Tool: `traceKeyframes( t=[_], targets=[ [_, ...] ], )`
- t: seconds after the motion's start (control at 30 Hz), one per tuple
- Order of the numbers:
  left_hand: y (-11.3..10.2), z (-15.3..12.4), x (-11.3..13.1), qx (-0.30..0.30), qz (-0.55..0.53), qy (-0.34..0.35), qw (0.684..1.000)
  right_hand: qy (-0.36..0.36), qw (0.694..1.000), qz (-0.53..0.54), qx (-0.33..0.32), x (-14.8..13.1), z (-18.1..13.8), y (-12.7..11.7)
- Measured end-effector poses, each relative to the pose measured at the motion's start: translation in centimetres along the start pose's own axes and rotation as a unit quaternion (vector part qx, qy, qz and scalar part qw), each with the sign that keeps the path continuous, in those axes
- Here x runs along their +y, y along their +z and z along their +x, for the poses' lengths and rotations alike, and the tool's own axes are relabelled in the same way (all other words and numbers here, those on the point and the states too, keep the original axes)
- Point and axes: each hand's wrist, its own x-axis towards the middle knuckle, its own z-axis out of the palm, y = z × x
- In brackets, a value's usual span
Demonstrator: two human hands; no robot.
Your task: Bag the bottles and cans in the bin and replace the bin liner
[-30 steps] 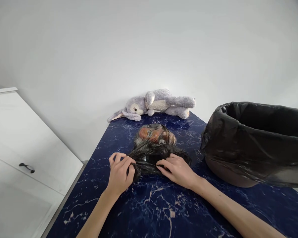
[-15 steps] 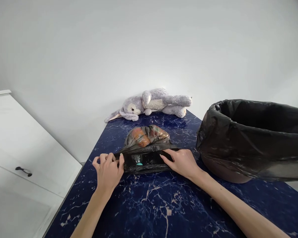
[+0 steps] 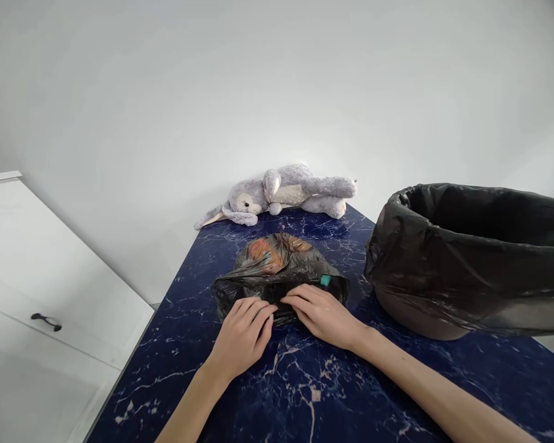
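Observation:
A small black plastic bag (image 3: 300,264) lies on the blue marbled table, its mouth facing me. Orange and reddish contents (image 3: 265,253) show through the thin film at its far end. A small teal piece (image 3: 325,280) shows at the right of the opening. My left hand (image 3: 244,332) and my right hand (image 3: 321,314) are close together at the near rim, each with fingers closed on the bag's edge. The fingertips are partly hidden.
A bin (image 3: 415,312) lined with a large black bag (image 3: 480,280) stands at the right. A grey plush rabbit (image 3: 289,194) lies against the wall at the table's far end. On the left is a white cabinet (image 3: 50,264) with a black handle (image 3: 46,321). The table top (image 3: 286,394) is dark blue.
Both hands have moved inward from the bag's sides to the middle of its near rim, the left farther. The bag's mouth has bunched and its contents have shifted; the teal piece sits farther right.

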Motion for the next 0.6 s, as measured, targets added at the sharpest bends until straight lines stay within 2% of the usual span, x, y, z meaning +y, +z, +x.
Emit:
traceKeyframes(
  t=[0.13, 0.23, 0.3, 0.4, 0.6],
  targets=[
    [0.3, -0.6, -1.1, 0.028, 0.036, -0.089, 0.995, 0.035, 0.999, -0.024, 0.004, 0.2, -0.2, 0.5],
    [0.7, -1.1, -2.4, 0.050, 0.068, -0.156, 0.984, 0.097, 0.992, -0.081, 0.031, 0.7, -0.3, 0.6],
    [0.9, -1.5, -3.1, 0.055, 0.088, -0.195, 0.975, 0.157, 0.979, -0.126, 0.025, 1.0, -0.3, 0.7],
    [1.4, -2.0, -4.1, 0.055, 0.108, -0.242, 0.963, 0.233, 0.958, -0.164, 0.007, 1.2, -0.3, 0.8],
    [1.8, -2.7, -5.3, 0.037, 0.115, -0.304, 0.945, 0.307, 0.935, -0.179, -0.016, 1.7, -0.2, 0.6]
  ],
)
